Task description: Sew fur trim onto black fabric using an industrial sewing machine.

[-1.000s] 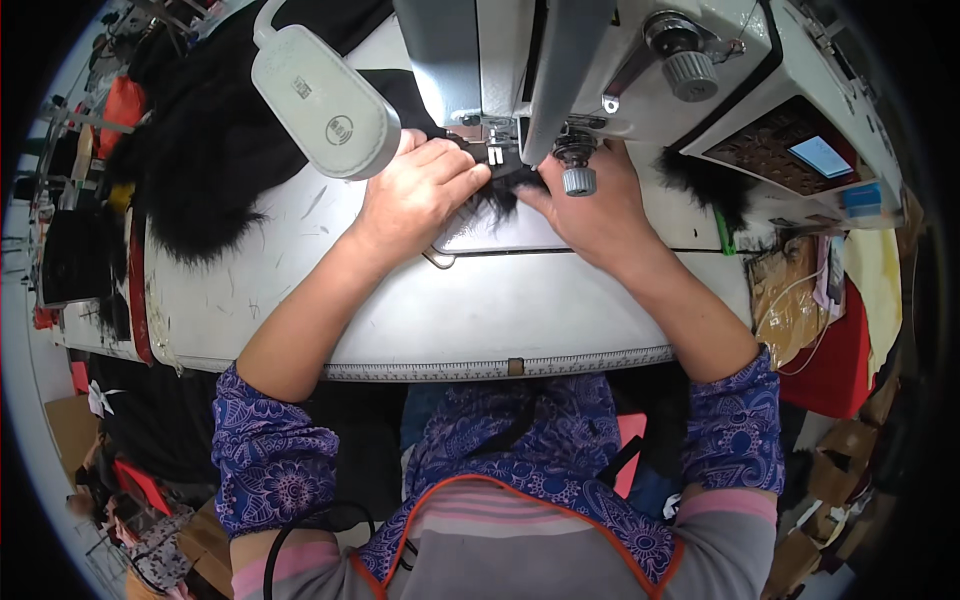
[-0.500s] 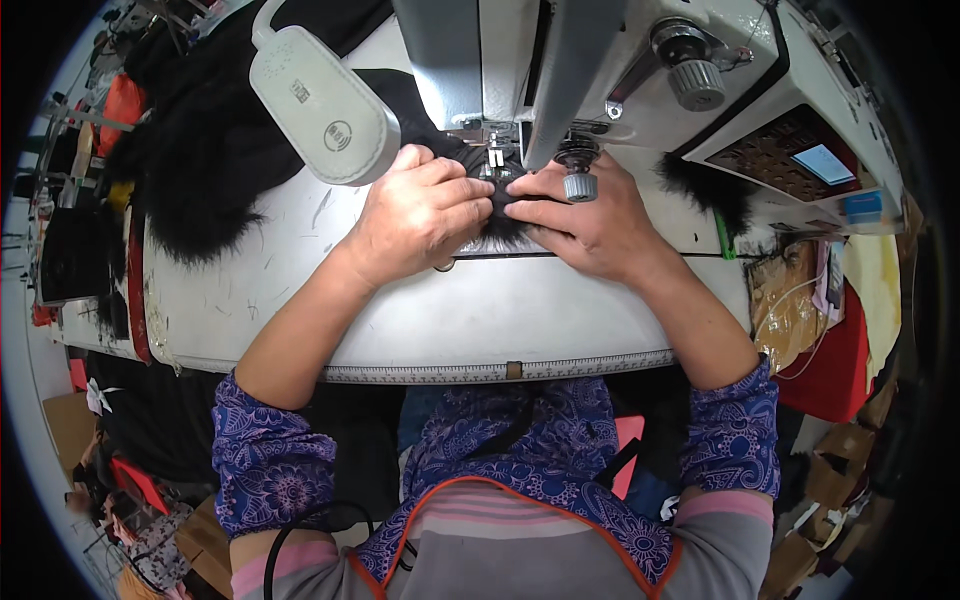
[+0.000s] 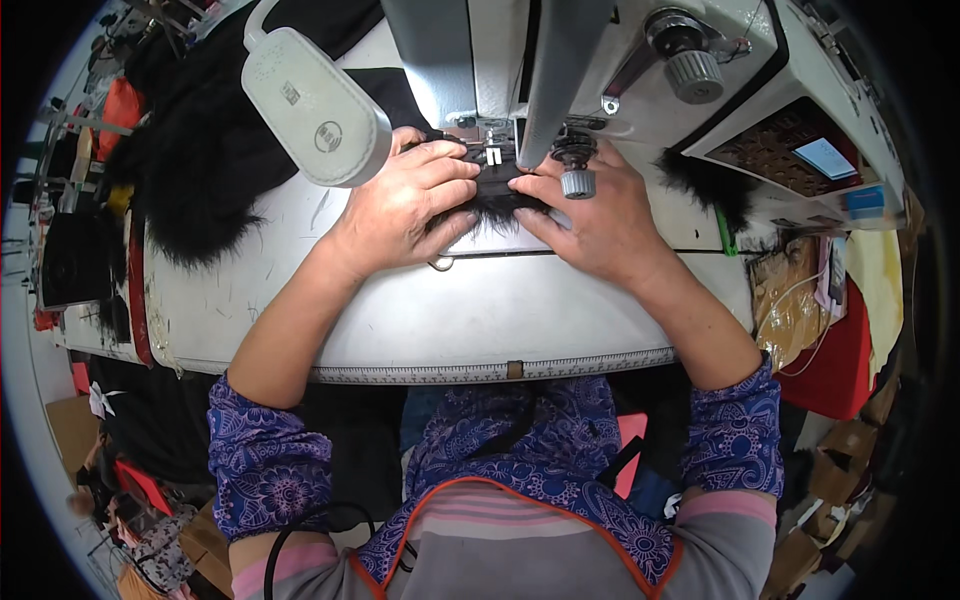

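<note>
Extends left forearm and right forearm, both bare, up from the lower left and lower right of the frame, converging inward. Holds left hand left of upper centre, back uppermost, knuckles bent, fingers directed right, thumb lower and apart from them. Places right hand right of upper centre, back uppermost and upper part partly hidden, fingertips directed left, thumb lower and apart.

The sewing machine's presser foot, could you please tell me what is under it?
Black, fur-edged fabric lies at the presser foot, with the left hand and right hand on either side. The fabric covers whatever is directly below, so that cannot be seen.
</note>
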`<action>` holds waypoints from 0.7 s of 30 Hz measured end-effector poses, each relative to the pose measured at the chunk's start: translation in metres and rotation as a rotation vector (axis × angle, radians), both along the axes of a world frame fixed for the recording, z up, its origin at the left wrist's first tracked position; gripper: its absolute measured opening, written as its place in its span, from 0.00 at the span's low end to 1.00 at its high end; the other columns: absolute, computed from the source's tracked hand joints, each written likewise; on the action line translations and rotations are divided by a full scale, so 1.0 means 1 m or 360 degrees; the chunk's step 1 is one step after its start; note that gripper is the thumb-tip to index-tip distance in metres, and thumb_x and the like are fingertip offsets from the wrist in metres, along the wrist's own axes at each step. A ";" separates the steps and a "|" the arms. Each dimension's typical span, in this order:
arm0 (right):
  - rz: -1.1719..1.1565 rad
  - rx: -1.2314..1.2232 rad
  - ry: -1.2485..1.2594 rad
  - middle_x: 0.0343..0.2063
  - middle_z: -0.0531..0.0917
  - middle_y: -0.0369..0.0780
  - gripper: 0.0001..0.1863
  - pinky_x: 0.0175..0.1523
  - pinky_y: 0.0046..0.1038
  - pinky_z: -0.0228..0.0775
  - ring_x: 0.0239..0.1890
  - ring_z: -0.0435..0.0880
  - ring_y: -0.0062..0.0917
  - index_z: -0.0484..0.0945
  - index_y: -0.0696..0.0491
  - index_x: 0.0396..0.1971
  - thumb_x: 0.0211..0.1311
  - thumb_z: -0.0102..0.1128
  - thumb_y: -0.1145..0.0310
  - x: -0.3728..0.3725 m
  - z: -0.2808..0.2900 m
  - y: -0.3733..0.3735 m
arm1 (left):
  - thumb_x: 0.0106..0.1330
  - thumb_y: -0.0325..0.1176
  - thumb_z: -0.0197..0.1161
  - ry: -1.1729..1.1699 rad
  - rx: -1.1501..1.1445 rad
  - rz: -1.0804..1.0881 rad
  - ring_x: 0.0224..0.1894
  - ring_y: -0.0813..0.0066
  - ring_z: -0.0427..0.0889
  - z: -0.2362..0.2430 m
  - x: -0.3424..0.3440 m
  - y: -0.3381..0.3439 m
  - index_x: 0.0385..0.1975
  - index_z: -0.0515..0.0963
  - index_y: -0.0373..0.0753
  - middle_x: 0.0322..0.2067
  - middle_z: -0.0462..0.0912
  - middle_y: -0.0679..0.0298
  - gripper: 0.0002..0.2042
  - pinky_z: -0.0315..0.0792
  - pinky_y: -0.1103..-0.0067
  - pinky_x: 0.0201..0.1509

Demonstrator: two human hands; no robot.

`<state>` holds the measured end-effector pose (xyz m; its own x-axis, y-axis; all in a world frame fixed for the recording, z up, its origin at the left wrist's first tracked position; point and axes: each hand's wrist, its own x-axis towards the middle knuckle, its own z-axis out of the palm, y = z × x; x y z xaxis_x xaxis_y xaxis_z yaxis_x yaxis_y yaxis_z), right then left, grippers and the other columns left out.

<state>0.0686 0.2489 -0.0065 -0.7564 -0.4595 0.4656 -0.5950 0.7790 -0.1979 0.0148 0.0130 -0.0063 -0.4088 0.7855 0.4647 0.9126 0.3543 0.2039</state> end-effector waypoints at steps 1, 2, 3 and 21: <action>-0.0010 0.0018 0.0003 0.33 0.81 0.32 0.13 0.48 0.33 0.70 0.39 0.79 0.28 0.82 0.46 0.34 0.46 0.68 0.62 0.000 0.001 0.000 | 0.49 0.35 0.70 0.0004 -0.0032 0.0001 0.51 0.65 0.77 0.000 -0.001 0.000 0.32 0.80 0.39 0.39 0.82 0.64 0.12 0.65 0.63 0.57; -0.0013 0.0018 0.0002 0.33 0.81 0.32 0.13 0.48 0.33 0.70 0.39 0.79 0.28 0.82 0.46 0.34 0.46 0.68 0.62 -0.001 0.001 0.001 | 0.49 0.35 0.70 0.0003 -0.0031 -0.0002 0.51 0.65 0.77 0.001 -0.002 0.001 0.32 0.80 0.39 0.39 0.82 0.64 0.12 0.65 0.63 0.57; -0.0039 0.0032 0.0010 0.34 0.82 0.33 0.14 0.48 0.33 0.70 0.39 0.80 0.28 0.83 0.46 0.35 0.46 0.68 0.62 -0.002 0.000 0.003 | 0.49 0.36 0.70 -0.0022 -0.0064 0.0004 0.52 0.63 0.75 0.002 -0.002 0.001 0.34 0.80 0.39 0.41 0.81 0.64 0.13 0.63 0.62 0.59; -0.0070 0.0046 -0.0177 0.33 0.83 0.40 0.15 0.40 0.34 0.74 0.35 0.82 0.35 0.82 0.46 0.39 0.49 0.67 0.61 -0.014 -0.002 0.006 | 0.52 0.40 0.68 -0.0207 -0.0036 -0.0009 0.52 0.59 0.73 -0.004 -0.013 -0.001 0.39 0.80 0.40 0.44 0.79 0.63 0.17 0.59 0.62 0.63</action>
<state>0.0542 0.2553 -0.0083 -0.8225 -0.4367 0.3644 -0.5356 0.8103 -0.2378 0.0021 0.0116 -0.0100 -0.4599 0.7975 0.3905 0.8810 0.3551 0.3126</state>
